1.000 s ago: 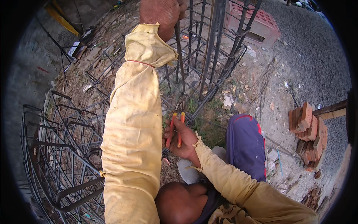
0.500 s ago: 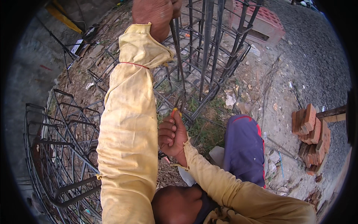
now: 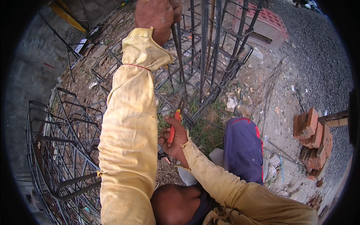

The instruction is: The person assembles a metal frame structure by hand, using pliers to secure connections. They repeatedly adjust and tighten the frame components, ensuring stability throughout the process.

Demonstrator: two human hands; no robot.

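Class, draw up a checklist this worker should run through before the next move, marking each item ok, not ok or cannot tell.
1. Left hand gripping the upright steel bar: ok.
2. Right hand holding the red-handled pliers: ok.
3. Plier tips biting on wire: cannot tell, too small to see.
4. Gloves on both hands: not ok, both bare.
5. Brick stack clear of the hands: ok, off to the right.
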